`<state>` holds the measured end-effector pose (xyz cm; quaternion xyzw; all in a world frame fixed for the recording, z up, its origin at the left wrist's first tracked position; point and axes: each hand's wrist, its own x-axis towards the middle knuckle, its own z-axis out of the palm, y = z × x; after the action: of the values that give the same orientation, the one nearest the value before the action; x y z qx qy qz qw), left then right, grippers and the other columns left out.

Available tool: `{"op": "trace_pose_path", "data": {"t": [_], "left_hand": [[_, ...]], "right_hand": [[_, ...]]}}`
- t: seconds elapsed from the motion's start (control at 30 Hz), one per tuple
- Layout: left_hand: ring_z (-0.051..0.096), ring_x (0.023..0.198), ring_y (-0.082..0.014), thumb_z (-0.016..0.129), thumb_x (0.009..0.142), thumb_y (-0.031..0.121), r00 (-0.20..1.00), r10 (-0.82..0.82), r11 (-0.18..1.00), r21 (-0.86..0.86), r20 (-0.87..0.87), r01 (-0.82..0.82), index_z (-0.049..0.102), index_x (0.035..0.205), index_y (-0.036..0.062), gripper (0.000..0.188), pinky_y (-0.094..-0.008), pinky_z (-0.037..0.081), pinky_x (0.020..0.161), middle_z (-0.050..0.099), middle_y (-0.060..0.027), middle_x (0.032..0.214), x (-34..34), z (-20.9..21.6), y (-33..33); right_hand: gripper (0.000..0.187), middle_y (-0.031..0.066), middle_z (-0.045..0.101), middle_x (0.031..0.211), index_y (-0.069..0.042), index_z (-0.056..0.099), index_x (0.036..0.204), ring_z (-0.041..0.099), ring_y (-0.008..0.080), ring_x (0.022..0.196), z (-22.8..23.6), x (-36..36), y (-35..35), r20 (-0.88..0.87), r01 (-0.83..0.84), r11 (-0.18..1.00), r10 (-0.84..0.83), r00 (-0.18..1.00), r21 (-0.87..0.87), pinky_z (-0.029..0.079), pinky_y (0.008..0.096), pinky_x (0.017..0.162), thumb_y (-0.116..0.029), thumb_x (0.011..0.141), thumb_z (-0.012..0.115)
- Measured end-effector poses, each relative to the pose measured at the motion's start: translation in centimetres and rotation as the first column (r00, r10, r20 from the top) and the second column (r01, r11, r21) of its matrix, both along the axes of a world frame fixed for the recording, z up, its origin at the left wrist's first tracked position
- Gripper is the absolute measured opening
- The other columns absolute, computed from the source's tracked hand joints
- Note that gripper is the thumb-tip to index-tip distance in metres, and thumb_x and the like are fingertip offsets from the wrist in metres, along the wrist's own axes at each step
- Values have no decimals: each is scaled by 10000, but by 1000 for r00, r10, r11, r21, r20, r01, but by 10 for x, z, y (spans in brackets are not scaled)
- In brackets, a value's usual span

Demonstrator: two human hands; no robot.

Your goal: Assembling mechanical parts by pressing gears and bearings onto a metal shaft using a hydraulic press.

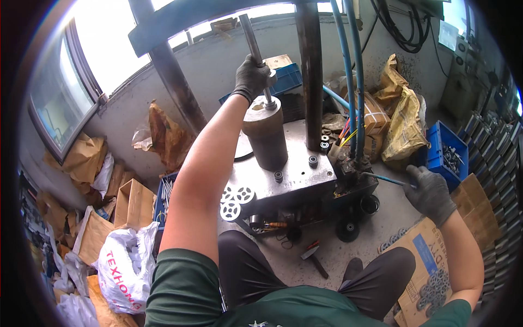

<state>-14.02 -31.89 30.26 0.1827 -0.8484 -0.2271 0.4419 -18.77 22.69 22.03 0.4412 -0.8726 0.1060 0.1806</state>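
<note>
Seated person works at a small press, one gloved hand on its shaft, the other on a thin blue lever.

The left hand [251,78] in a dark glove is closed around the steel shaft [254,46] that rises from the brown cylinder [265,133]; the grip sits just above the cylinder, probably to guide the shaft straight down. The cylinder stands upright on the grey press table [297,174], left of the dark column [311,76]. The right hand [430,193], also gloved, is to the right of the press table, its fingers wrapped on the end of the thin blue lever [388,179], which leads to the valve block under the blue hoses [348,71]. White perforated discs [235,200] hang at the table's front left edge, near to reach. A hammer [313,257] lies on the floor below the table, between the knees.
</note>
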Motion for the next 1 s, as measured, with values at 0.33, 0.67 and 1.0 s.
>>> {"op": "trace_pose_path", "data": {"t": [0.33,0.67,1.0], "left_hand": [[762,876,-360,757,835,224,999,9,1000,-7,-37,-9,635,1082,50,326,-431,609,839,751,-184,899,-4,1,1],[766,941,-348,716,874,198,1000,12,997,77,-12,-11,642,1095,15,296,-418,613,870,757,-216,953,5,5,17],[743,946,-327,715,902,220,1000,5,992,127,7,-6,649,1140,45,303,-402,587,900,752,-168,990,-1,7,17]], "right_hand": [[389,176,725,1029,-78,722,1179,710,398,936,11,-12,7,350,-393,845,268,898,362,579,482,839,-252,834,677],[350,194,735,889,-124,755,1111,722,392,822,-10,41,10,285,-253,934,178,942,252,584,496,760,-166,776,663],[166,176,732,852,-98,773,910,723,379,810,-63,65,44,335,-156,953,63,940,259,574,474,756,-153,796,665]]}}
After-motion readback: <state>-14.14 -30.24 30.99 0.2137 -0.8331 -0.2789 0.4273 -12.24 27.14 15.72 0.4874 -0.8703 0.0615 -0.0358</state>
